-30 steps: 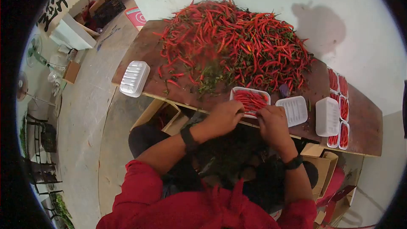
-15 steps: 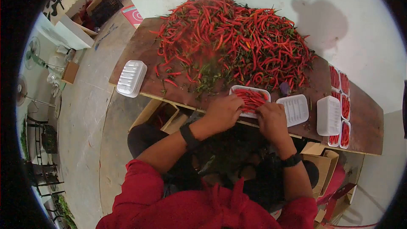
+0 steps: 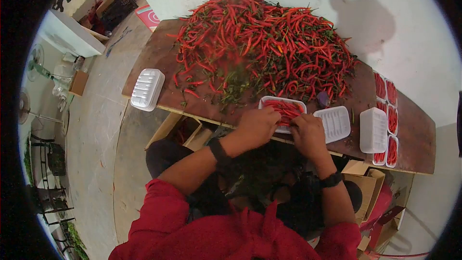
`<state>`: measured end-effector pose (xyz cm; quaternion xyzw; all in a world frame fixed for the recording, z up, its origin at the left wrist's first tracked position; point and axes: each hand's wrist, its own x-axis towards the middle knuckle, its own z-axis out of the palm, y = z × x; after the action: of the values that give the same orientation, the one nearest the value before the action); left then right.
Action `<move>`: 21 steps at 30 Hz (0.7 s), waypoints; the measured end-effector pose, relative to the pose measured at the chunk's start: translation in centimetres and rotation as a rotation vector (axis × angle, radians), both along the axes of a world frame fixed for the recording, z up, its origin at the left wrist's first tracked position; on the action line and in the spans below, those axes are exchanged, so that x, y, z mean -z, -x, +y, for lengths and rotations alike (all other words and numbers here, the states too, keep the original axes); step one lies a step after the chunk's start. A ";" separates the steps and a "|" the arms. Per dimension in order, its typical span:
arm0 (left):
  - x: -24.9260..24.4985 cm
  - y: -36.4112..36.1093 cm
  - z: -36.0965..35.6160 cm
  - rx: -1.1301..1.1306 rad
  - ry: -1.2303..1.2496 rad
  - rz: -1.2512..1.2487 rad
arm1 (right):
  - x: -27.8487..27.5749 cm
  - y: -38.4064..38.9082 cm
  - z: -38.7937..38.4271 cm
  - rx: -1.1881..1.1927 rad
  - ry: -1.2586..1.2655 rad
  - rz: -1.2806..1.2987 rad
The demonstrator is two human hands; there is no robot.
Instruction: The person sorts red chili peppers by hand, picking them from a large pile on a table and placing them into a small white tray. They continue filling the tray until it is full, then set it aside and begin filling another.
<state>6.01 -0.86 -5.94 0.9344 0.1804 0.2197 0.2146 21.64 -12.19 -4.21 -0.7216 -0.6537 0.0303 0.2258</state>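
A white tray [image 3: 303, 104] holding red chillies [image 3: 287, 109] lies at the table's front edge. My left hand [image 3: 259, 124] is at its left end, fingers curled over the chillies. At the tray's right end my right hand [image 3: 309, 134] has its fingers bent onto the chillies. Both hands' fingertips are closed, and whether they pinch single chillies is too small to tell. Right of the tray is an empty white tray [image 3: 336, 124]. Behind it spreads a large heap of red chillies [image 3: 269, 43] with green stems.
Upturned white trays are stacked at the table's left [image 3: 147, 89] and right [image 3: 373, 131]. Several filled trays [image 3: 392, 119] stand in rows at the far right. Cardboard boxes [image 3: 362, 188] are below the wooden table [image 3: 414, 137]. A wall rises behind.
My left hand has shifted slightly right over the filled tray. My right hand has stayed nearly in place, its fingers a little more bent. The trays and heap look the same.
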 end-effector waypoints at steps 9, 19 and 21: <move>0.4 -0.3 0.4 0.007 -0.017 0.131 | -1.2 0.5 0.4 0.024 0.062 0.031; -2.6 3.4 5.1 -0.119 -0.069 0.024 | -0.8 0.2 0.2 0.020 0.013 0.064; -2.9 5.0 7.2 -0.364 -0.110 0.055 | -1.2 0.0 0.4 0.029 -0.008 0.064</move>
<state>1.02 6.39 -3.04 0.9024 0.3398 0.2387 0.1152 21.68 -11.75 -2.98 -0.7288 -0.6358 0.0474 0.2499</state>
